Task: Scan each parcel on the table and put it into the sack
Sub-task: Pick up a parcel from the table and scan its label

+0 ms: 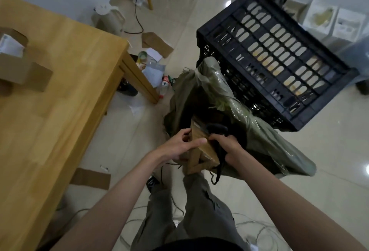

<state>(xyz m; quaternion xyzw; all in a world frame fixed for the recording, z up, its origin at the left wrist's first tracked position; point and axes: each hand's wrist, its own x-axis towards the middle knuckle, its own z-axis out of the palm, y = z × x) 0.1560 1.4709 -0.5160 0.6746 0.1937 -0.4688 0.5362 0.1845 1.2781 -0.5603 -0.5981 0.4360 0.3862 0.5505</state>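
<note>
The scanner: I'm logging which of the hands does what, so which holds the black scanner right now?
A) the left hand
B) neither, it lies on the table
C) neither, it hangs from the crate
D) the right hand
D: the right hand is curled round the black scanner, while the left hand holds the cardboard parcel over the green sack.
</note>
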